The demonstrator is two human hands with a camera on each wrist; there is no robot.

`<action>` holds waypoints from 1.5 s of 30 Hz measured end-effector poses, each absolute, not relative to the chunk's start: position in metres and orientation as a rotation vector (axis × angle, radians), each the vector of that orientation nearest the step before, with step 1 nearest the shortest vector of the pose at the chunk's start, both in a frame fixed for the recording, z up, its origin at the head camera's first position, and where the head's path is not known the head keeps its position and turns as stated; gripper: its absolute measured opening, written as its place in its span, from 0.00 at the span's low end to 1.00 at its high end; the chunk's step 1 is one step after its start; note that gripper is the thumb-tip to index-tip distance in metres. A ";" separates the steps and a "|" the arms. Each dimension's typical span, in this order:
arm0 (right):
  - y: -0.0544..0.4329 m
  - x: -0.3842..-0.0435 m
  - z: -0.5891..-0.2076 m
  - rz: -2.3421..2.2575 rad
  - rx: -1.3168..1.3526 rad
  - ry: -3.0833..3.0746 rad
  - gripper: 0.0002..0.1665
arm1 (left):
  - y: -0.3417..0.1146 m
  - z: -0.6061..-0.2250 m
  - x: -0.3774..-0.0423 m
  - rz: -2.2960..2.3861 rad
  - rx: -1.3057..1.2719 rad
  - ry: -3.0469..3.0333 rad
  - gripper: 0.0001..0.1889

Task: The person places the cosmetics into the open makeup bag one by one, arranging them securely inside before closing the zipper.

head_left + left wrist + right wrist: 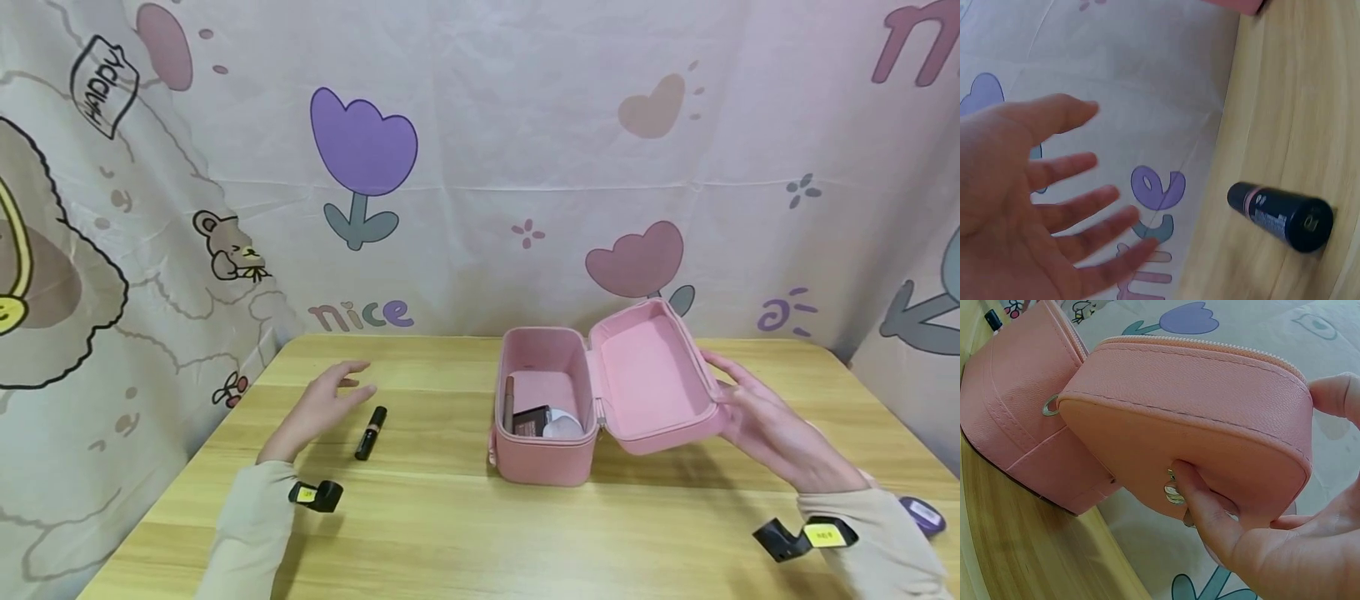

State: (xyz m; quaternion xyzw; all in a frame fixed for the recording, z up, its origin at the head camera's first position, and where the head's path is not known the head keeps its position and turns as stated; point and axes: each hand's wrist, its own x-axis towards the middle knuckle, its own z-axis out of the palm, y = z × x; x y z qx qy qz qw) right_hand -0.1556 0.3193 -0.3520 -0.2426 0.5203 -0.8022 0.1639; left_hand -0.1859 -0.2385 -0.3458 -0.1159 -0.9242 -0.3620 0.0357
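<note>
Backdrop: a printed fabric (480, 83) stands behind and at both sides of the wooden table (442, 533). Case: the pink case (543, 462) rests upright on the table, between the two hands and nearer the right one. Its zippered lid (651, 367) is swung out toward the right hand and tilted, inner face showing, joined to the case along one side.

Right hand: the right hand (772, 429) grips the lid at the end away from the case. In the right wrist view, one digit presses the outer face beside a metal fitting (1174, 492) and another touches the side wall near the zipper.

Left hand: the left hand (322, 408) is held above the table, well apart from the case, with fingers spread and slightly bent.

Small items: a purple object (922, 516) lies beside the right forearm, partly hidden by the sleeve. Inside the case, at the near end, are a black rectangular item (531, 422), a round white item (562, 423) and a slim brown stick (509, 404) leaning along the left wall. The black tube (371, 433) lies on the table just beside the left hand, on the side toward the case, untouched.
</note>
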 end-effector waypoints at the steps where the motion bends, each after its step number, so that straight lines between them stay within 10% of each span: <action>1: 0.319 -0.156 -0.352 -2.288 -0.689 1.486 0.29 | -0.240 -0.347 -0.186 -1.120 -0.353 -2.866 0.30; 45: 0.323 -0.160 -0.353 -2.299 -0.697 1.414 0.32 | -0.229 -0.368 -0.196 -1.197 -0.054 -2.927 0.30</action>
